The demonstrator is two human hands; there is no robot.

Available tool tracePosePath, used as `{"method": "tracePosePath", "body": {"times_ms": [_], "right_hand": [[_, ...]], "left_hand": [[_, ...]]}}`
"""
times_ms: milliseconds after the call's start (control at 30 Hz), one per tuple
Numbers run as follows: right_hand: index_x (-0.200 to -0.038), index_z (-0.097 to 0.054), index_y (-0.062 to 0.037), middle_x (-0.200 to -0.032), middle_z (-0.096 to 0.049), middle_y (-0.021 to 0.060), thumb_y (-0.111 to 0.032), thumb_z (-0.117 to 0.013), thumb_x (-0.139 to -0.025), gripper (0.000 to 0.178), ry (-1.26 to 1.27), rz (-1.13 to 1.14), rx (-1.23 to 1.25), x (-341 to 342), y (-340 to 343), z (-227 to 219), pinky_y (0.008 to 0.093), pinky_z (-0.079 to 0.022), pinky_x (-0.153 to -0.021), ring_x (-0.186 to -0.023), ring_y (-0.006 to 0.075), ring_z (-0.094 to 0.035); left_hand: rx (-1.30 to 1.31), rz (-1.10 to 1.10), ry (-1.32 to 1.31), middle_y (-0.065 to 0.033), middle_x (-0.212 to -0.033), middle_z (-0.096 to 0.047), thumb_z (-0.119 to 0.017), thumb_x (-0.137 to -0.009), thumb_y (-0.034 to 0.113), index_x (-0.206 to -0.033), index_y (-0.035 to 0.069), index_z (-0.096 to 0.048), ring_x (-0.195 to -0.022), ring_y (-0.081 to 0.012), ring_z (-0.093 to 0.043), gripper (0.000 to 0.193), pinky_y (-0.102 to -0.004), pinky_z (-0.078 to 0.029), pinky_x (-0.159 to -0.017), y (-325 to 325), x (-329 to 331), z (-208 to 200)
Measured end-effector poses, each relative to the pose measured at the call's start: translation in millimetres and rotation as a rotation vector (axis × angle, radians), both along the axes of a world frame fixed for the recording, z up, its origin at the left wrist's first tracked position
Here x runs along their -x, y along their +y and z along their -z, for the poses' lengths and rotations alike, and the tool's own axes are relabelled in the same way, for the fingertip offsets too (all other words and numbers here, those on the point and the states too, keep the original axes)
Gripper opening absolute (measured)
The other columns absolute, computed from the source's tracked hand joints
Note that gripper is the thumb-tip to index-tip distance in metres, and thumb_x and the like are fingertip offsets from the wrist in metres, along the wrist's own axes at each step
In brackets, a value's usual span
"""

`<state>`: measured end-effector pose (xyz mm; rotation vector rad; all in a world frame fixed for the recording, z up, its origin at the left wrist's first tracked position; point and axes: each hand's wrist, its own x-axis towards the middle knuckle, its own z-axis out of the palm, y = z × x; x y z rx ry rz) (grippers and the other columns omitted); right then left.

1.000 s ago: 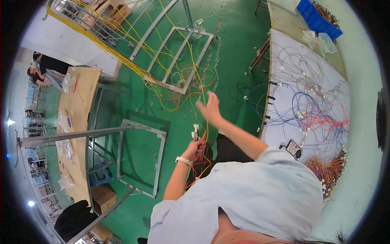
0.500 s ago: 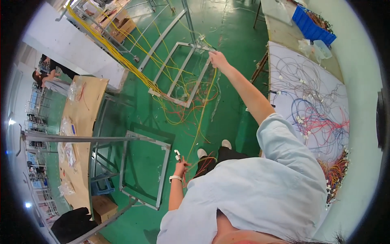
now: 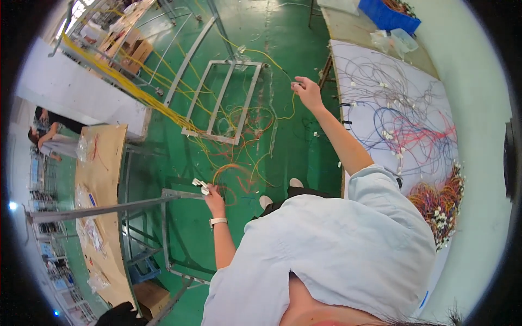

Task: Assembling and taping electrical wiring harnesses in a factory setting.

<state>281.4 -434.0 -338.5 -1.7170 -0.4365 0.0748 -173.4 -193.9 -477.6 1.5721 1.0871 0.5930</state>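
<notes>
My left hand (image 3: 215, 202) is closed around wires with white plastic connectors (image 3: 200, 186) sticking out past the fingers. Blurred orange and red wires (image 3: 235, 169) trail from it to the right. Farther off, my right hand (image 3: 309, 94) reaches out to the right of a grey metal frame (image 3: 237, 132), its fingers pinched on a yellow wire (image 3: 294, 106). That wire loops below the hand, and another length runs from it toward the frame's upright. A thick bundle of yellow wires (image 3: 147, 98) slants down across the frame to tangled wire ends.
On the right, a white-topped table (image 3: 348, 65) bears grey, blue and red wires and a heap of wires with connectors (image 3: 437, 204). A blue bin (image 3: 389, 16) stands beyond. To the left are a metal rack bar (image 3: 109, 206), a wooden table (image 3: 111, 163) and another person (image 3: 51, 138).
My left hand has moved left and forward with the connectors. The right hand has shifted right, away from the frame's corner, its yellow wire now slack and looped. The whole view has shifted.
</notes>
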Motion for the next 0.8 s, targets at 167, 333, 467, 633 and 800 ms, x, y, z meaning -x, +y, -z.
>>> {"method": "tracePosePath", "body": {"times_ms": [167,333,467,633,800], "right_hand": [[-0.098,-0.064,0.0023,-0.093,-0.070,0.0148,-0.011,-0.064,-0.084,0.020,-0.099,0.148,0.079,37.7,-28.9,-67.4,0.0296,-0.053,-0.073,-0.083,0.0223,-0.070],[-0.081,-0.069,-0.0097,-0.091,-0.064,0.0075,-0.014,-0.073,-0.074,0.009,-0.820,0.184,0.193,115.2,-14.6,-106.9,0.0330,-0.051,-0.075,-0.088,0.0252,-0.062],[-0.084,-0.070,-0.0168,-0.086,-0.055,0.0024,-0.012,-0.076,-0.066,0.020,-0.926,0.049,0.081,184.9,-5.0,-94.1,0.0344,-0.049,-0.070,-0.084,0.0236,-0.055],[-0.085,-0.069,-0.0193,-0.082,-0.053,-0.0012,-0.013,-0.074,-0.066,0.021,-1.003,0.288,0.173,217.4,-41.1,-91.5,0.0308,-0.048,-0.064,-0.078,0.0202,-0.053],[-0.088,-0.071,-0.0211,-0.080,-0.052,-0.0032,-0.014,-0.075,-0.064,0.026,-1.062,0.285,0.208,240.7,-75.4,-79.2,0.0282,-0.048,-0.062,-0.074,0.0179,-0.053]], "left_hand": [[0.025,0.059,-0.307,-0.0084,-0.083,-0.060,-0.040,-0.102,0.024,-0.095,-0.002,-0.058,-0.070,-0.0177,-0.059,0.032,-0.0309,-0.049,-0.067,-12.4,-68.4,-124.8],[1.137,0.558,-0.694,-0.0142,-0.113,-0.062,-0.038,-0.101,0.026,-0.119,-0.004,-0.055,-0.080,-0.0145,-0.056,0.038,-0.0279,-0.045,-0.069,-68.0,-132.4,-173.2],[1.202,0.620,-0.683,-0.0138,-0.130,-0.053,-0.030,-0.102,0.028,-0.131,-0.004,-0.045,-0.111,-0.0235,-0.055,0.046,-0.0401,-0.042,-0.097,-128.3,-176.5,-239.5],[1.257,0.706,-0.532,-0.0117,-0.112,-0.060,-0.039,-0.101,0.019,-0.121,-0.005,-0.051,-0.107,-0.0222,-0.057,0.034,-0.0355,-0.045,-0.095,-139.2,-189.6,-241.2],[1.152,0.816,-0.508,-0.0082,-0.100,-0.060,-0.039,-0.101,0.019,-0.115,-0.003,-0.051,-0.096,-0.0218,-0.058,0.028,-0.0360,-0.047,-0.092,-145.8,-193.6,-240.4]]}}
